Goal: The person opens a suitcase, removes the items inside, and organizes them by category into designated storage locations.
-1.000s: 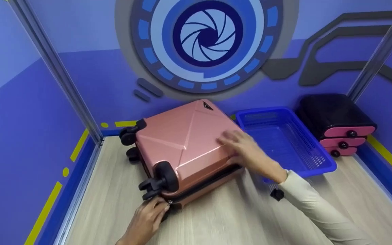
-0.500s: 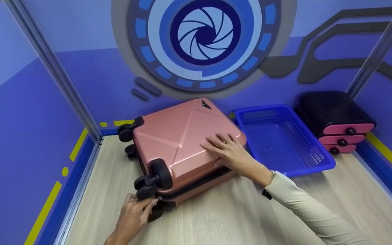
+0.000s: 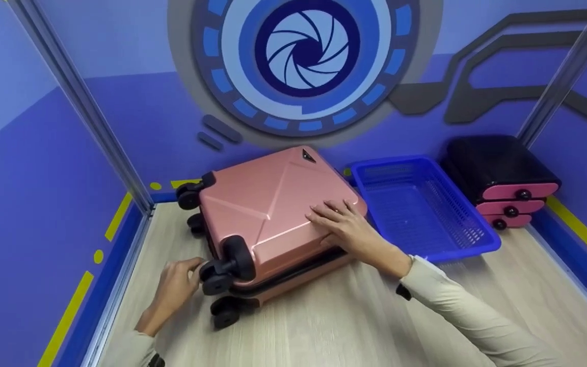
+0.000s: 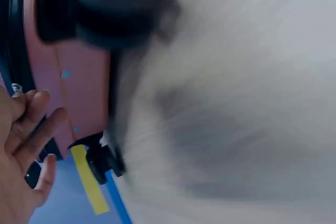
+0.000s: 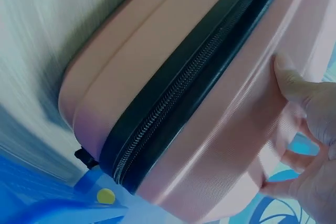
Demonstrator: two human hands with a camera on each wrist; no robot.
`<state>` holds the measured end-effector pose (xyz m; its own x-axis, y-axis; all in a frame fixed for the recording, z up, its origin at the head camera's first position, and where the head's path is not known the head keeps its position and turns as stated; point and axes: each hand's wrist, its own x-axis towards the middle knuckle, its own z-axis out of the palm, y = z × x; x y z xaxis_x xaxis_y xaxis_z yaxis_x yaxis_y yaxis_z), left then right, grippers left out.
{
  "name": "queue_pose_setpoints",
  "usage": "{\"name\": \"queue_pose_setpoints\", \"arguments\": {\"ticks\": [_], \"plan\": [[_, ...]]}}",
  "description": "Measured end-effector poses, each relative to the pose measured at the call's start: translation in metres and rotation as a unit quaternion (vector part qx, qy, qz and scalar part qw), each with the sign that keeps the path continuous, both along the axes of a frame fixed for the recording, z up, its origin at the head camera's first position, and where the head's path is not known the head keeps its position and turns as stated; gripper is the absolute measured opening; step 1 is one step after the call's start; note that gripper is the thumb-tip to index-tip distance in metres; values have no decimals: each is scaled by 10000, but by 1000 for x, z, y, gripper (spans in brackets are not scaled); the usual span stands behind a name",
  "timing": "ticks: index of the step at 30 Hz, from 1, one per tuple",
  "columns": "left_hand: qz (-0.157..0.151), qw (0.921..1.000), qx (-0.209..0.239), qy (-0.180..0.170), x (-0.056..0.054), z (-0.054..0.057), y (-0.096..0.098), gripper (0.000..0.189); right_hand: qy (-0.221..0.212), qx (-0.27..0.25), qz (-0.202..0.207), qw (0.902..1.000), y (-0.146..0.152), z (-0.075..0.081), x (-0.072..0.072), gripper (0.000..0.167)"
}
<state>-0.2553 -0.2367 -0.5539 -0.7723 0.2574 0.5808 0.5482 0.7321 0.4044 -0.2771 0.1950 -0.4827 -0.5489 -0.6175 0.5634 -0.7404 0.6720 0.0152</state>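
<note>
1 pink hard-shell suitcase (image 3: 242, 196): lying flat on wood-grain tabletop (image 3: 324, 321), mid head view, wheel end toward left, left of basket.
Left hand (image 3: 176, 283): at wheel end, just beside the nearer casters; left wrist view has fingertips pinching metal zipper pull (image 4: 17, 87), other fingers bent and apart.
Right hand (image 3: 344, 229): fingers spread, resting on top shell by near right corner; right wrist view puts thumb on shell's side wall beside zipper.
Zipper (image 5: 168, 98): black track along side wall between 2 pink shell halves, teeth visible.
Casters (image 3: 216, 284): 4 black ones in head view, 2 nearer the person, 2 farther back; the near one blurry in left wrist view.
Logo plate (image 3: 309, 156): dark triangle, far corner of top shell.
Blue plastic basket (image 3: 413, 216): perforated sides, right of suitcase, close beside it.
Drawer box (image 3: 500, 160): black top, 3 pink fronts, round black knobs, just beside basket.
Back wall (image 3: 135, 114): blue-purple, aperture graphic (image 3: 306, 53) above suitcase.
Sleeves (image 3: 477, 313): light beige, both arms.
</note>
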Motion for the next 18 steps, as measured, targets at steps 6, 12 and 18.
{"name": "queue_pose_setpoints", "arguments": {"ticks": [6, 12, 18], "plan": [[-115, 9970, -380, -658, -1, 14, 0, 32, -1315, -1455, -1137, 9740, 17, -1, 14, 62], [-265, 9929, 13, -1160, 7, 9, 4, 36, -2893, -2902, -1774, 8948, 18, -3, 11, 83], [-133, 9912, -120, -1309, 30, 9, 4, 37, -3057, -3276, -1799, 8757, 6, -5, 0, 89]]}}
